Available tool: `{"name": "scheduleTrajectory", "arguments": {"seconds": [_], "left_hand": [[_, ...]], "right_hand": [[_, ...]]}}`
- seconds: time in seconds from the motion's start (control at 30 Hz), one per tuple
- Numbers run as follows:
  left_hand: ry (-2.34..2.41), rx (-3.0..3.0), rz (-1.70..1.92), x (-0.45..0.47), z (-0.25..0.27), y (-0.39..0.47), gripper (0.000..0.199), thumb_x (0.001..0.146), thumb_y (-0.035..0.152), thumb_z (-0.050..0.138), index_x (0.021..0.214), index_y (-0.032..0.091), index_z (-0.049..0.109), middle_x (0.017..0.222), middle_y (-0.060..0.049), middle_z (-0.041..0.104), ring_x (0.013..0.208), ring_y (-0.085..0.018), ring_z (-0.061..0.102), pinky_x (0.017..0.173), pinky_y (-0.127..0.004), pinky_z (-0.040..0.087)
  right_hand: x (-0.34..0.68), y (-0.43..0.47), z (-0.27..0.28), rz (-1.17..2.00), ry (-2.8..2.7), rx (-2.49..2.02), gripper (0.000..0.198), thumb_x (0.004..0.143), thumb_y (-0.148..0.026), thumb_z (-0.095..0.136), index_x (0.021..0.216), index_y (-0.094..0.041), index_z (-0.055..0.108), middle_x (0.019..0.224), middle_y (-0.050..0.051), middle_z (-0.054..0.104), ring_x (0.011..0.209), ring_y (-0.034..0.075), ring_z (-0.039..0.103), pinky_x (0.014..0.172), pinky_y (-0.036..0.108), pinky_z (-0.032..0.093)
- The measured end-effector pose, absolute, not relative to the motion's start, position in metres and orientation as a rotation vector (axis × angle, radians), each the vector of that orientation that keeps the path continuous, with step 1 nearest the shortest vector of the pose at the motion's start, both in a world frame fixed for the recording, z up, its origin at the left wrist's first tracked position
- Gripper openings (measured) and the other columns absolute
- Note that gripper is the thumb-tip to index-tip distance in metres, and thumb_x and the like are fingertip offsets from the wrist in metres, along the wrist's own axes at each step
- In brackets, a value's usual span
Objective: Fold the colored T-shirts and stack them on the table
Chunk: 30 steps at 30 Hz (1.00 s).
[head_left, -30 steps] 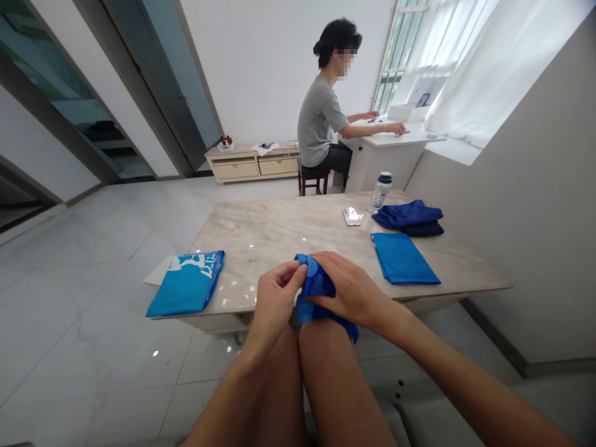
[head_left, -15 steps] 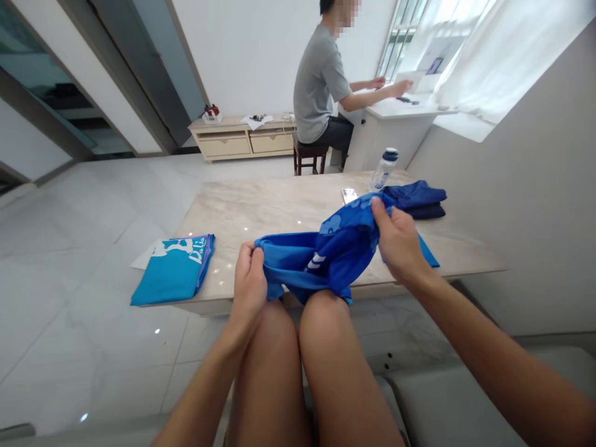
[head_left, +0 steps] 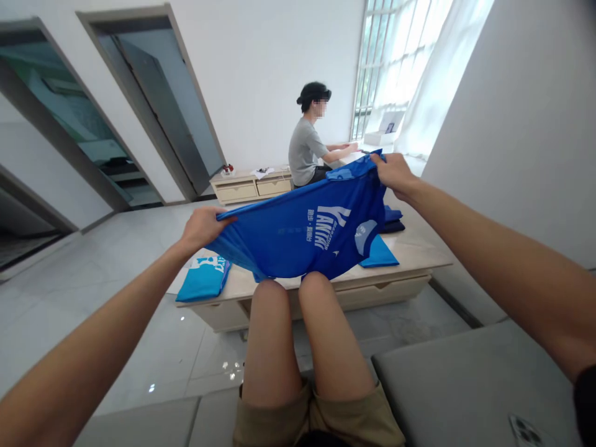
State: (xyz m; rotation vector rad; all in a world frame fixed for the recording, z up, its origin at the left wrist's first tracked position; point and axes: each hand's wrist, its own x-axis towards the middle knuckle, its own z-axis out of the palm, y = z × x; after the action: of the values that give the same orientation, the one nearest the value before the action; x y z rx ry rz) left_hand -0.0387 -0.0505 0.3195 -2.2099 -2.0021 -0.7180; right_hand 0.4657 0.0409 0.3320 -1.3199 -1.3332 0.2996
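Note:
A blue T-shirt [head_left: 288, 230] with white lettering is stretched sideways in front of my knees, its collar toward the right. My left hand [head_left: 203, 226] is closed on its left end. The shoulder or sleeve end is pinched by my right hand [head_left: 395, 174], higher up. The shirt's lower edge hangs at my knees and hides the middle of the low table [head_left: 419, 248]. A folded teal garment [head_left: 202, 279] with white print lies on the table's left end. Right of the shirt lies a flat bright blue cloth [head_left: 382, 253], with a dark blue folded garment [head_left: 393, 220] behind it.
Beyond the table, a person in a grey shirt [head_left: 305, 152] sits at a white desk by the window. A low wooden cabinet [head_left: 239, 189] stands against the far wall. A phone [head_left: 526, 428] lies on the grey sofa [head_left: 465, 379] at my right.
My hands have moved apart, the left one going left and up. The bunched shirt is now spread taut, with its printed lettering showing. The camera view has tilted upward.

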Motion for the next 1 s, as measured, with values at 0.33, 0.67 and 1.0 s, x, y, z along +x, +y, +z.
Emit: {"name": "scheduleTrajectory", "arguments": {"seconds": [0.33,0.67,1.0], "left_hand": [[-1.59,-2.563,-1.16,0.033,0.348,-0.062,0.104,0.065,0.06,0.096,0.152,0.018,0.058,0.145,-0.017,0.07,0.135,-0.036,0.066,0.119,-0.052,0.051],[-1.523,-3.18,-1.301,0.153,0.288,-0.029,0.025,0.073,0.042,0.08,0.073,0.018,0.074,0.076,0.0,0.073,0.078,-0.022,0.067,0.074,-0.032,0.054],[-1.68,-2.958,-1.671,0.099,0.279,-0.029,0.028,0.077,0.042,0.08,0.088,0.017,0.075,0.085,-0.001,0.074,0.084,-0.022,0.066,0.077,-0.031,0.056]], "right_hand": [[0.386,-0.022,0.37,0.161,-1.904,-0.896,0.055,0.105,-0.068,0.061,0.071,-0.025,0.054,0.072,0.002,0.056,0.077,0.021,0.053,0.074,0.036,0.047],[0.41,-0.069,0.285,0.333,-1.887,-1.036,0.043,0.107,-0.06,0.057,0.105,-0.022,0.078,0.098,0.008,0.079,0.091,0.025,0.07,0.08,0.036,0.054],[0.381,-0.12,0.052,1.015,-1.686,-1.299,0.064,0.084,-0.068,0.081,0.131,-0.025,0.078,0.135,0.013,0.078,0.116,0.037,0.074,0.105,0.056,0.06]]}}
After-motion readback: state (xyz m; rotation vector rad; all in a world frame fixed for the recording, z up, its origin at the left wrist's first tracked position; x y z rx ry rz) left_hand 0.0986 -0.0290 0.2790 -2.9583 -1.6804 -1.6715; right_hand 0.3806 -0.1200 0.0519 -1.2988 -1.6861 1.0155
